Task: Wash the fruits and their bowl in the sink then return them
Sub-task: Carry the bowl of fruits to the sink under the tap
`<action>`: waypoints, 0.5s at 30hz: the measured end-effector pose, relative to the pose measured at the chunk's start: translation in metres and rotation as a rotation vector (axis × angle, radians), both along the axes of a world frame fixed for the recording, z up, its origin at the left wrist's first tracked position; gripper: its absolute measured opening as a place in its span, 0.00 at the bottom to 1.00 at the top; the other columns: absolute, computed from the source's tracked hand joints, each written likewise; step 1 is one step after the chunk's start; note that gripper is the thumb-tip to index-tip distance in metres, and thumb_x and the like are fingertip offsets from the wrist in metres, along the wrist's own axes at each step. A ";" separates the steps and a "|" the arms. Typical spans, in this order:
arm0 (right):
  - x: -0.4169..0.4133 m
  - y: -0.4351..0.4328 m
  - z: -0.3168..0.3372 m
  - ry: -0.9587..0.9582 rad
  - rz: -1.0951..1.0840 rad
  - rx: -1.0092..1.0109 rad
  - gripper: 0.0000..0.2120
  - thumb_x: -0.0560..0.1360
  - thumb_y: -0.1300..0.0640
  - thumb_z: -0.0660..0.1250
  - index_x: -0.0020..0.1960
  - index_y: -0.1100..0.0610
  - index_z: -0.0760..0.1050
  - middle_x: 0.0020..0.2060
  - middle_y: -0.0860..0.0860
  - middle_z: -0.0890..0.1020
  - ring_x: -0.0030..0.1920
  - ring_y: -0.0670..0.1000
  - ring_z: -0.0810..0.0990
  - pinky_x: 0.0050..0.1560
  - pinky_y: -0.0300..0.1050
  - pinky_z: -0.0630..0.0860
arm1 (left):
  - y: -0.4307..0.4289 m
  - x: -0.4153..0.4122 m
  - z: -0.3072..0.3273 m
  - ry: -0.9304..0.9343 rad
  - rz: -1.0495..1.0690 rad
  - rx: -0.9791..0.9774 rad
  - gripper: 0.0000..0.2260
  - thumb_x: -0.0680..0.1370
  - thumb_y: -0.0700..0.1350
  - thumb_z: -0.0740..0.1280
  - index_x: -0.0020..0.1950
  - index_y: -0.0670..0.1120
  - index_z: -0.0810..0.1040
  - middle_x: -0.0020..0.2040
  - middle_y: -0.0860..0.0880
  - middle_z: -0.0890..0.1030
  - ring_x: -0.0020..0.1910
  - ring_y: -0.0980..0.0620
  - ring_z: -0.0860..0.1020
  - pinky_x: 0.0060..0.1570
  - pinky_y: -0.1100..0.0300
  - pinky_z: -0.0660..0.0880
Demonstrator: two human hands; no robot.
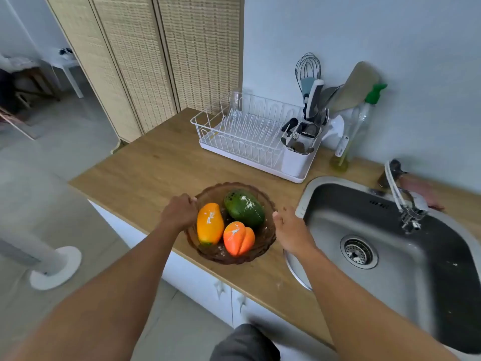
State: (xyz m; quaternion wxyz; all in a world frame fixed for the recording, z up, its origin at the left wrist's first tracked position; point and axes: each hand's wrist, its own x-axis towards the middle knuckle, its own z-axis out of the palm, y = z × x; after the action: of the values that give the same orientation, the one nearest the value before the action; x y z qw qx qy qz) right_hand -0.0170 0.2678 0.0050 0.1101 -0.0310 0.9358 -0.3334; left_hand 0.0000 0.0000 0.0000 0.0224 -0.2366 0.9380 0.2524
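Left hand curled on brown bowl rim; right hand loosely spread beside it.
Contents: yellow fruit, green fruit, orange fruit, white-flecked.

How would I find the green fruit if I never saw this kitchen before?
Look at the wooden counter, just left of the steel sink, where a brown glass bowl sits between the left hand and the right hand. Three fruits lie inside. The green fruit is at the back, the only dark green one; the other two are yellow-orange and orange.
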 end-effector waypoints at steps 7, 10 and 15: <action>-0.006 -0.004 -0.014 -0.053 0.001 0.063 0.18 0.83 0.48 0.51 0.67 0.54 0.68 0.59 0.56 0.79 0.59 0.58 0.77 0.56 0.51 0.75 | -0.007 0.005 -0.017 0.087 -0.048 -0.018 0.14 0.83 0.47 0.53 0.56 0.41 0.76 0.52 0.38 0.81 0.51 0.37 0.77 0.48 0.49 0.72; -0.006 -0.009 -0.019 -0.040 -0.013 0.071 0.17 0.83 0.52 0.50 0.68 0.56 0.67 0.58 0.56 0.79 0.57 0.58 0.78 0.55 0.52 0.76 | -0.010 0.008 -0.023 0.079 -0.066 -0.018 0.13 0.83 0.47 0.52 0.51 0.41 0.73 0.48 0.37 0.80 0.45 0.39 0.76 0.43 0.51 0.69; -0.007 -0.011 -0.022 0.012 -0.035 0.096 0.16 0.83 0.54 0.51 0.66 0.58 0.68 0.55 0.57 0.80 0.53 0.58 0.79 0.53 0.53 0.78 | -0.006 0.010 -0.028 0.071 -0.088 -0.044 0.11 0.84 0.47 0.51 0.47 0.43 0.67 0.46 0.37 0.79 0.41 0.41 0.74 0.41 0.51 0.69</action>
State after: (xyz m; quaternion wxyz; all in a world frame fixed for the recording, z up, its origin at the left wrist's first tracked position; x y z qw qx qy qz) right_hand -0.0238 0.2565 -0.0167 0.1000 -0.0115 0.9518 -0.2898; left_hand 0.0103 -0.0059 -0.0277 -0.0052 -0.1866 0.9530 0.2388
